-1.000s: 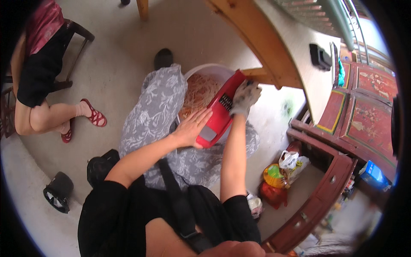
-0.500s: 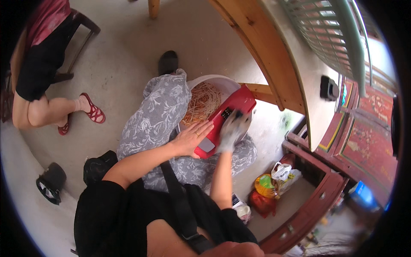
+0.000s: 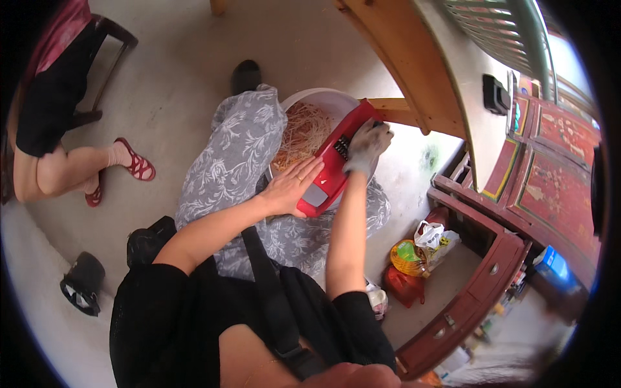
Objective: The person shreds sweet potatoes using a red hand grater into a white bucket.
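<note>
A red grater (image 3: 328,173) with a row of dark teeth slants across a white basin (image 3: 341,103). Thin pale and orange shreds (image 3: 306,129) lie heaped in the basin. My bare left hand (image 3: 292,189), a ring on one finger, grips the grater's near end with its fingers pressed along the edge. Over the grater's far part, my right hand (image 3: 369,145) wears a grey glove and has its fingers curled. What the gloved fingers hold, if anything, is hidden. Grey leaf-patterned cloth (image 3: 229,152) covers my legs beside the basin.
Another person's legs and red sandals (image 3: 137,161) are at the left. A wooden table (image 3: 443,77) stands close at the upper right, bearing a black device (image 3: 495,95). A dark red drawer (image 3: 479,291), bags and a yellow-capped bottle (image 3: 409,258) lie lower right.
My gloved right hand has slid away from me along the grater, toward its far end. My left hand keeps its hold on the near end. The view has shifted slightly.
</note>
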{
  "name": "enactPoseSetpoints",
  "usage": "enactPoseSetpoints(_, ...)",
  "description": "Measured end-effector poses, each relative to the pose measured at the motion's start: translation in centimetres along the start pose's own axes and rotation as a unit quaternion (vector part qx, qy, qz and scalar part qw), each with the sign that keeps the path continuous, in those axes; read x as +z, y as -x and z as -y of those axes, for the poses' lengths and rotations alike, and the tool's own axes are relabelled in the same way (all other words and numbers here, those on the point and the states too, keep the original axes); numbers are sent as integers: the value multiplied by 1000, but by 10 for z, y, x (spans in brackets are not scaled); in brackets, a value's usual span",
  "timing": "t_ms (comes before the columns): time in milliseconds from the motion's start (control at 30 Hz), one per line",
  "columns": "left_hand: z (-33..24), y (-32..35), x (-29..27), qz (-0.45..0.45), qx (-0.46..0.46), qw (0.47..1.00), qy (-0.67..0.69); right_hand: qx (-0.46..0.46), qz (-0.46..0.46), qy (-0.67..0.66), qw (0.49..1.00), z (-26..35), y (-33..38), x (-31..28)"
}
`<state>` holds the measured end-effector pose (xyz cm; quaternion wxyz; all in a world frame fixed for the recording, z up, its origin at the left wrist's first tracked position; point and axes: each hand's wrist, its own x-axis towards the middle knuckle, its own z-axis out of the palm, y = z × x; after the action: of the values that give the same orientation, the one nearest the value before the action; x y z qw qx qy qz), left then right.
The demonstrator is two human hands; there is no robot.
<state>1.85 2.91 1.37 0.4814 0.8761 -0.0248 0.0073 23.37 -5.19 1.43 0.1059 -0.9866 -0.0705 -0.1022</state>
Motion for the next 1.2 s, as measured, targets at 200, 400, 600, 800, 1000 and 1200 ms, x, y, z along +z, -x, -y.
enactPoseSetpoints(200, -1, -2, -5, 13, 3, 1000, -7, -122, -36, -52, 991, -3, 72, -22)
enactPoseSetpoints(400, -4, -1, 0, 17, 24, 1000, 1, -83, 39, 74, 993, -33, 44, 3)
enactPoseSetpoints(600, -3, -1, -7, 25, -11, 999, 16, -121, -4, -72, 990, -4, 65, -19)
enactPoseSetpoints(800, -5, -4, 0, 33, 11, 999, 4, -125, -48, 45, 990, -17, 14, 6)
enactPoseSetpoints(1000, -2, -3, -5, 34, -12, 999, -12, -113, 2, -95, 989, -23, 87, 0)
enactPoseSetpoints(1200, -8, -5, -6, 27, 16, 999, -10, -21, -16, 0, 1000, -21, 0, 4)
